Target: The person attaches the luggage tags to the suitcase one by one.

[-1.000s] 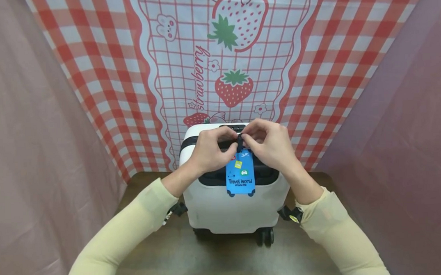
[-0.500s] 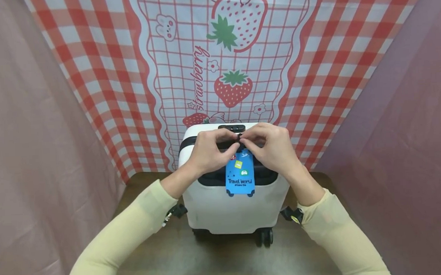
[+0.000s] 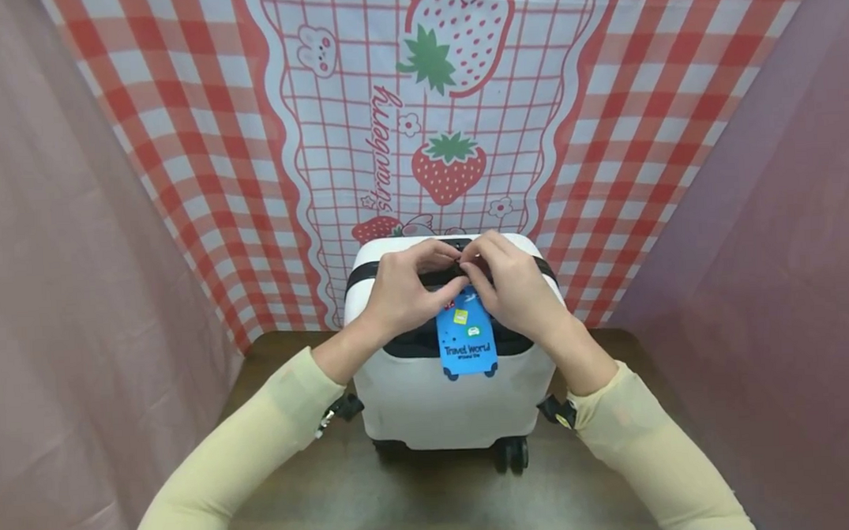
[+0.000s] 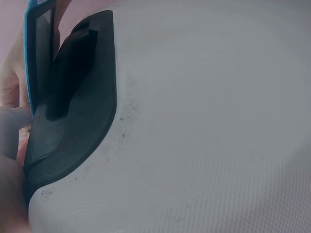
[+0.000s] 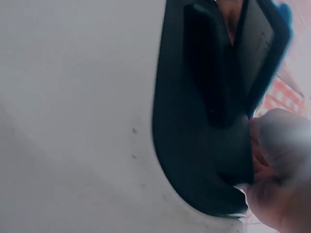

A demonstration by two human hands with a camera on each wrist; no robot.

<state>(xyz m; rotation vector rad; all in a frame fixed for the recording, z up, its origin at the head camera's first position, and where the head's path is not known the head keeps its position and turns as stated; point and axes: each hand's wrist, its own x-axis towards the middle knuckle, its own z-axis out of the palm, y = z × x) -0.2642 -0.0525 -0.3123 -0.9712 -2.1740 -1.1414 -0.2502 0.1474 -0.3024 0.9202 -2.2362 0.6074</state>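
Observation:
A white suitcase [image 3: 459,410] stands upright in the head view, with a black recess [image 4: 80,92] at its handle, seen close in both wrist views. A blue luggage tag [image 3: 467,344] printed "Travel World" hangs in front of that recess. My left hand [image 3: 406,293] pinches the tag's black strap from the left, above the tag. From the right, my right hand [image 3: 520,292] pinches the same strap with thumb and fingers. The fingertips of both hands nearly meet and hide most of the strap. In the right wrist view the tag's edge [image 5: 267,53] sticks out from the case.
The suitcase stands on a brown wooden table [image 3: 320,491], its black wheels [image 3: 511,455] showing at the lower right. A red-and-white strawberry cloth [image 3: 449,169] hangs right behind it. Pink curtains [image 3: 76,272] close off both sides.
My right hand has shifted slightly and turned inward, its fingers now over the strap. The tag has swung a little to the right and tilts. The left hand stays almost in place.

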